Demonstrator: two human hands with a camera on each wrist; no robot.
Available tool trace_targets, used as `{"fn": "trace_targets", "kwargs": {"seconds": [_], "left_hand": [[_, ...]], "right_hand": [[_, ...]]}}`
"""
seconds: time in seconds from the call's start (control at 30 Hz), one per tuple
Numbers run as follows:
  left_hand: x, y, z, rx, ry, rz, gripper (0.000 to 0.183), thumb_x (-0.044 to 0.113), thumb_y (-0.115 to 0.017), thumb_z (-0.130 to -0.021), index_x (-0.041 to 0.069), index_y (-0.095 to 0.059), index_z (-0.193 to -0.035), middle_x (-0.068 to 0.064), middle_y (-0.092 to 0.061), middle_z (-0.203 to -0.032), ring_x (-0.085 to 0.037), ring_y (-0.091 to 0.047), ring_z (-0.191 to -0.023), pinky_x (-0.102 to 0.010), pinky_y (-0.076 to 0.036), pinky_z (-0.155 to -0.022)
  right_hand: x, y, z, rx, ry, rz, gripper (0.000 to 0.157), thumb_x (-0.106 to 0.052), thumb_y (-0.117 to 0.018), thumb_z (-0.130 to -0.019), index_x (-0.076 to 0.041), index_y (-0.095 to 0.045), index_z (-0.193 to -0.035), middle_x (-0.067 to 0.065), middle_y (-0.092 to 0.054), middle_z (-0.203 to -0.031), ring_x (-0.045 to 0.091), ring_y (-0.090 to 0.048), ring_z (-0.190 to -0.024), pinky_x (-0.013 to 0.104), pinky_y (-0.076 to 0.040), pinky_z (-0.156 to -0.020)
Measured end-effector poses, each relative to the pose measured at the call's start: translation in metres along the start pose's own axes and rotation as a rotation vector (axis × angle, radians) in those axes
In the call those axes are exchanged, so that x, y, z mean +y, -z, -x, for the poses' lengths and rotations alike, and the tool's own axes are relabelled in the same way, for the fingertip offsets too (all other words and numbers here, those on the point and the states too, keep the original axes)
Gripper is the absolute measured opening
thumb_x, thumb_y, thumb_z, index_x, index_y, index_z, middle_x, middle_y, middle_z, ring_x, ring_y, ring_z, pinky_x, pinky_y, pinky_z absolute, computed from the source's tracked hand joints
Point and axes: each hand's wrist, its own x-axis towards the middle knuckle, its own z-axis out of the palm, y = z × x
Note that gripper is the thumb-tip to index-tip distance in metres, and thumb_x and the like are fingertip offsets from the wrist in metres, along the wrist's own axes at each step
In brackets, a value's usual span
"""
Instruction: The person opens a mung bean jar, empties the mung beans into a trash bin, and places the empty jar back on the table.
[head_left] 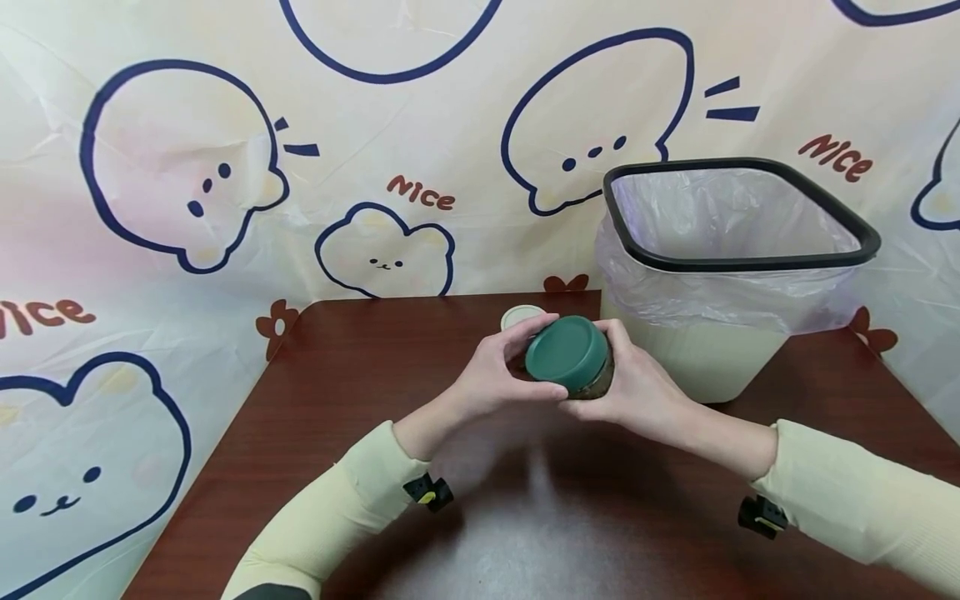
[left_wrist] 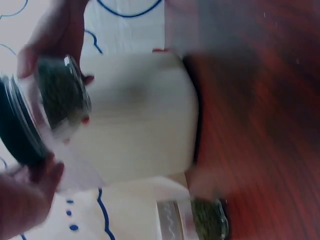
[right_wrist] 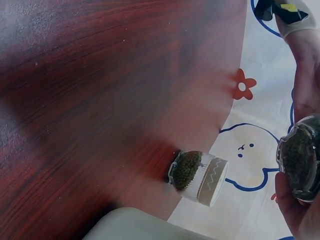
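Observation:
Both hands hold a glass jar with a green lid [head_left: 566, 354] above the table, tilted so the lid faces toward me. My left hand [head_left: 491, 371] pinches it from the left, thumb and fingers around the lid. From the other side, my right hand [head_left: 637, 383] grips the glass body, fingers behind it and thumb at its lower edge. Dark green contents [left_wrist: 57, 92] show through the glass in the left wrist view. Behind the hands stands a second jar with a pale lid [head_left: 520, 315]. Its small dark green contents [right_wrist: 185, 170] appear in the right wrist view.
A pale bin [head_left: 690, 362] with a black rim and a translucent liner [head_left: 720, 292] stands at the back right, close to my right hand. The dark reddish-brown table [head_left: 360, 392] meets a printed cloth [head_left: 480, 242] along its back and sides.

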Motion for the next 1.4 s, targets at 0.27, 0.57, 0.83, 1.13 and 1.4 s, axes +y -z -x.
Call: {"fn": "trace_targets", "kwargs": {"seconds": [0.27,0.57,0.83,1.13,1.4], "left_hand": [[0.008,-0.01,0.005,0.07,0.072,-0.08,0.078,0.011,-0.08,-0.081,0.012,-0.039,-0.148,-0.003,-0.052,-0.138,-0.017,-0.056,-0.116,-0.031,-0.05,-0.088],[0.004,-0.002,0.004,-0.05,0.017,-0.094,0.083,0.01,-0.078,-0.082,0.014,-0.032,-0.151,-0.004,-0.045,-0.143,-0.015,-0.05,-0.123,-0.032,-0.047,-0.093],[-0.005,0.01,-0.004,-0.201,-0.147,0.008,0.094,-0.003,-0.078,-0.076,0.008,-0.025,-0.153,-0.003,-0.035,-0.153,-0.019,-0.039,-0.133,-0.04,-0.038,-0.104],[-0.004,0.008,-0.004,-0.134,-0.104,0.047,0.085,0.016,-0.083,-0.078,0.009,-0.036,-0.149,-0.009,-0.052,-0.137,-0.02,-0.051,-0.122,-0.04,-0.045,-0.097],[0.002,-0.008,0.001,0.045,0.002,-0.065,0.08,0.01,-0.081,-0.078,0.011,-0.04,-0.146,-0.006,-0.053,-0.134,-0.019,-0.055,-0.113,-0.034,-0.05,-0.088]], "right_hand": [[0.002,0.001,0.0,0.021,-0.01,0.017,0.08,-0.027,-0.089,-0.068,-0.006,-0.038,-0.126,0.008,-0.063,-0.108,0.021,-0.061,-0.089,0.041,-0.049,-0.076],[0.003,0.0,0.001,-0.003,0.01,-0.008,0.082,-0.025,-0.09,-0.067,-0.006,-0.037,-0.127,0.008,-0.062,-0.114,0.022,-0.061,-0.094,0.042,-0.05,-0.079],[0.001,-0.001,0.002,-0.027,0.019,-0.024,0.083,-0.029,-0.091,-0.067,-0.006,-0.037,-0.126,0.008,-0.061,-0.115,0.022,-0.06,-0.097,0.043,-0.049,-0.081],[-0.001,0.0,0.001,-0.021,0.024,-0.018,0.082,-0.027,-0.091,-0.067,-0.007,-0.037,-0.126,0.008,-0.061,-0.115,0.022,-0.06,-0.096,0.042,-0.05,-0.08],[0.002,0.0,0.0,0.009,0.016,0.0,0.082,-0.024,-0.09,-0.066,-0.006,-0.038,-0.127,0.008,-0.062,-0.112,0.021,-0.061,-0.092,0.041,-0.05,-0.077]]}}
